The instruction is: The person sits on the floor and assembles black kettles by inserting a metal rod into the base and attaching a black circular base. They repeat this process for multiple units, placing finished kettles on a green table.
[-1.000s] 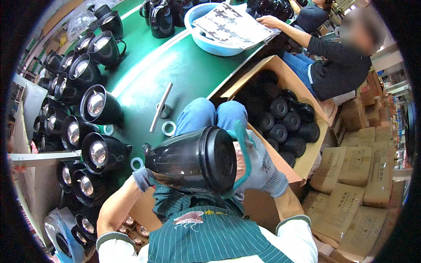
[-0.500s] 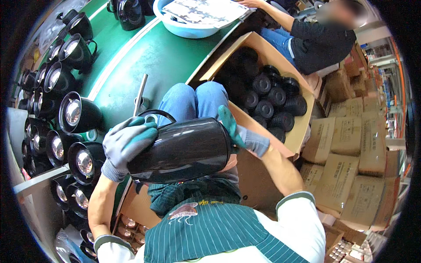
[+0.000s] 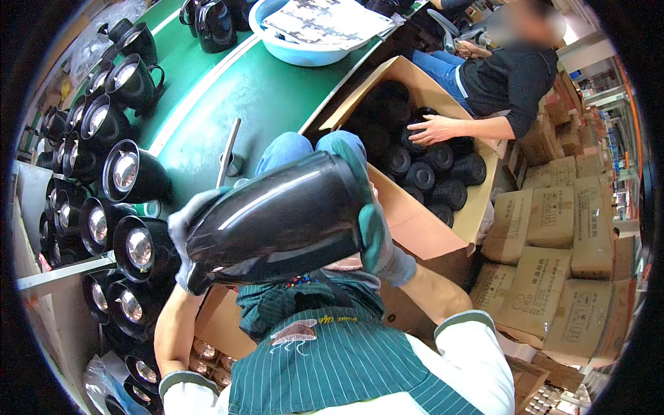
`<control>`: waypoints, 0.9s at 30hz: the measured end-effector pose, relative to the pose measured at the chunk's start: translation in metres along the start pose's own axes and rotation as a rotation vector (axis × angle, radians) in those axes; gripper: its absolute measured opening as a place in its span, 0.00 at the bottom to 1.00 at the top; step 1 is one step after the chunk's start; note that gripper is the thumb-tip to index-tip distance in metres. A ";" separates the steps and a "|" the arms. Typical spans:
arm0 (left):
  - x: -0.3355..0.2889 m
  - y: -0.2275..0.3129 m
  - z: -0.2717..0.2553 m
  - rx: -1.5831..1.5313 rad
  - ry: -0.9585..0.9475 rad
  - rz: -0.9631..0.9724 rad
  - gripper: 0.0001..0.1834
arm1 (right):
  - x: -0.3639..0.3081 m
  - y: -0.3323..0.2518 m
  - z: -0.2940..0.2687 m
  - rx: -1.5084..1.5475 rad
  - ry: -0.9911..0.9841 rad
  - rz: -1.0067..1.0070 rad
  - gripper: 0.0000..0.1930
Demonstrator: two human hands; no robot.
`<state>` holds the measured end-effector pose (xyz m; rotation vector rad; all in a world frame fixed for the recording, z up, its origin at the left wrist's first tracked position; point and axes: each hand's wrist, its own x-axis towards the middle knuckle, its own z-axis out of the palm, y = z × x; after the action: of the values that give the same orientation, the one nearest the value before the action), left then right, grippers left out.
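Note:
A glossy black vacuum jug (image 3: 277, 218) lies on its side across my lap, its right end tilted slightly up. My left hand (image 3: 185, 235), in a grey and teal work glove, is closed around the jug's left end, its fingers partly behind the body. At the right end, my right hand (image 3: 373, 232), gloved the same way, grips the rim of the jug. The handle is out of sight, and so is whatever lies inside that right end.
Several black jugs (image 3: 126, 171) with shiny silver interiors crowd the left of the green bench (image 3: 200, 124). A blue basin (image 3: 304, 52) stands at the far side. An open carton (image 3: 422, 228) of round black parts (image 3: 420, 176) sits to my right, a co-worker's hand (image 3: 436, 129) over it. Stacked cartons (image 3: 532, 277) stand beyond.
The jug has turned about its length, so its handle no longer shows, and its right end has risen. My right hand has shifted around that end. The co-worker's hand has reached into the carton.

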<state>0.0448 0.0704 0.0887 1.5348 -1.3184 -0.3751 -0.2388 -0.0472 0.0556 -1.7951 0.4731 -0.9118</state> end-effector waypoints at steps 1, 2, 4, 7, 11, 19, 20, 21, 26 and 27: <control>0.000 -0.004 -0.008 0.020 0.021 0.034 0.16 | 0.010 -0.007 0.000 0.169 -0.018 0.093 0.50; -0.002 -0.006 -0.011 0.062 0.047 0.066 0.16 | 0.022 -0.012 -0.001 0.344 -0.023 0.188 0.45; -0.004 -0.006 -0.011 0.100 0.090 0.120 0.17 | 0.029 -0.020 0.003 0.489 -0.006 0.237 0.40; -0.001 -0.009 -0.010 0.099 0.111 0.185 0.17 | 0.032 -0.022 0.008 0.412 -0.032 0.083 0.39; -0.002 -0.016 -0.015 0.099 0.101 0.258 0.16 | 0.047 -0.032 0.005 0.295 -0.097 0.115 0.36; 0.015 0.015 -0.017 0.496 -0.021 0.617 0.17 | 0.033 0.026 -0.024 0.363 -0.097 0.553 0.27; 0.016 0.021 -0.011 0.466 -0.011 0.612 0.15 | 0.031 0.015 -0.024 0.271 -0.051 0.547 0.27; 0.014 0.023 -0.007 0.424 0.014 0.587 0.15 | 0.029 0.007 -0.023 0.191 -0.011 0.541 0.27; 0.012 0.016 0.007 0.268 0.057 0.473 0.15 | -0.021 0.041 -0.020 -0.271 0.034 -0.012 0.38; 0.011 0.014 0.008 0.226 0.031 0.382 0.15 | -0.023 0.036 -0.021 -0.251 0.012 0.088 0.42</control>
<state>0.0344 0.0593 0.1011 1.4203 -1.6325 0.0404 -0.2660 -0.0592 0.0184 -1.9779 0.6936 -0.8317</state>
